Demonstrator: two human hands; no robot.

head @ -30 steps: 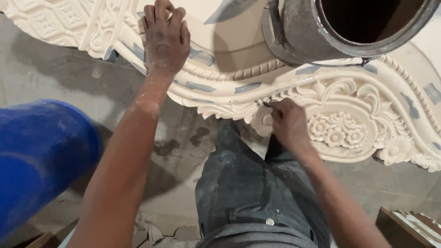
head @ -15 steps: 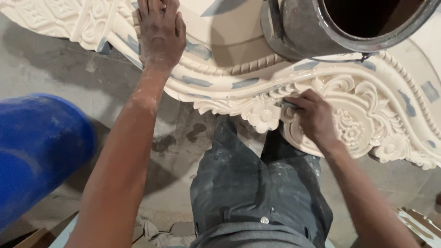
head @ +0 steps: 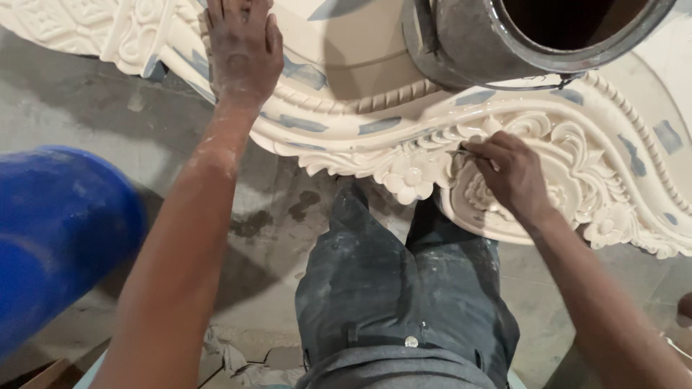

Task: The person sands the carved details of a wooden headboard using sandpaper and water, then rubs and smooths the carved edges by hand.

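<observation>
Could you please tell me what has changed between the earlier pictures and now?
The right hand moved along the cream carved panel, from its lower scalloped edge rightward and up onto the raised floral relief, still pinching a small thin tool. The left hand stayed flat on the panel. The grey bucket and blue drum kept their places.

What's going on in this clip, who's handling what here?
A person stands over a large cream carved ornamental panel with blue-grey patches. The left hand lies flat on its upper moulding, bracing it. The right hand pinches a thin tool, its tip against the floral carving at the panel's lower edge. A dark metal bucket sits on the panel at top right, and a blue drum stands on the floor to the left.
</observation>
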